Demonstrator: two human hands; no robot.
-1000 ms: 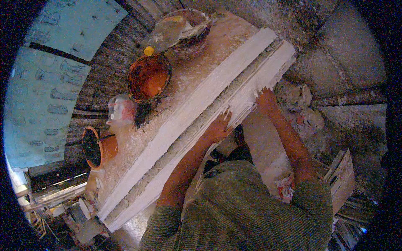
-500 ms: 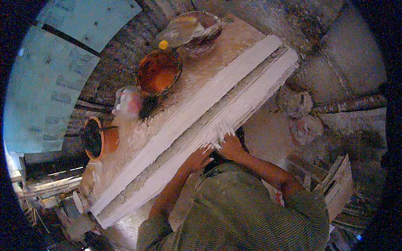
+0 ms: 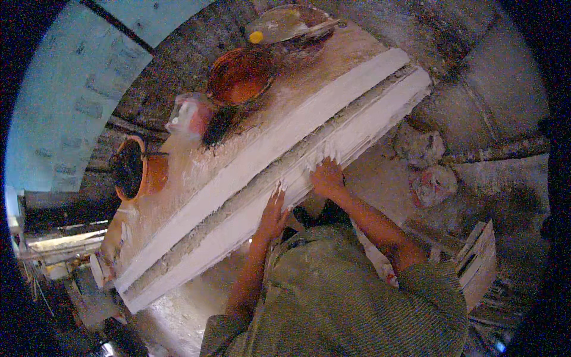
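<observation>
A long white plaster moulding (image 3: 267,178) lies diagonally across a plaster-caked workbench (image 3: 333,56). My left hand (image 3: 273,211) presses flat on the moulding's near edge, fingers spread and coated in white plaster. My right hand (image 3: 326,175) rests a little further right on the same edge, fingers on wet plaster. Neither hand holds a tool. Both forearms come up from my green striped shirt at the bottom.
On the bench beyond the moulding stand an orange bowl (image 3: 241,74), a dirty bowl with a yellow ball (image 3: 285,27), a small plastic container (image 3: 189,116) and an orange bucket (image 3: 138,169) at the left edge. Plaster-caked lumps (image 3: 425,166) and a wooden crate (image 3: 479,262) lie at right.
My right hand has slid down the moulding's near edge from its far right end to beside my left hand. The left hand has shifted slightly along the same edge.
</observation>
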